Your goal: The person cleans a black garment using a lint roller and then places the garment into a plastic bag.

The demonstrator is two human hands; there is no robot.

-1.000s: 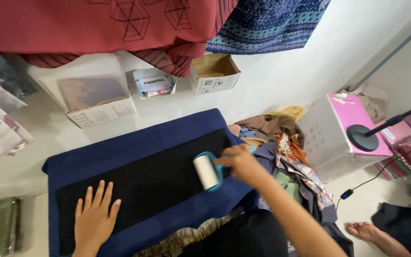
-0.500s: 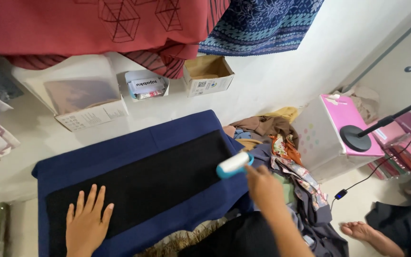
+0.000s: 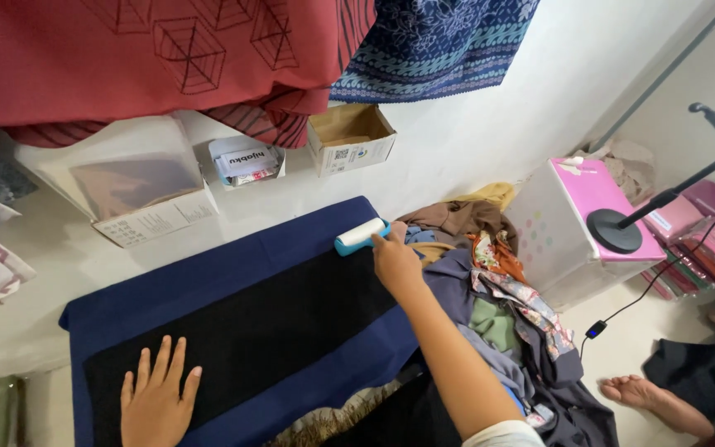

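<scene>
Right hand (image 3: 395, 258) grip closed around the blue handle of a white lint roller (image 3: 361, 235), which lies at the far right edge of the black cloth (image 3: 250, 331). Left hand (image 3: 157, 399), fingers spread flat, presses the cloth's near left end, well apart from the roller.

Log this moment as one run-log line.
right hand: grips lint roller at far edge of black cloth | left hand: flat, pressing black cloth | black cloth: spread on navy cloth | clothes pile: at right

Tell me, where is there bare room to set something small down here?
The black cloth lies bare between the left hand and the lint roller in the right hand. The clothes pile beside it is crowded.
</scene>
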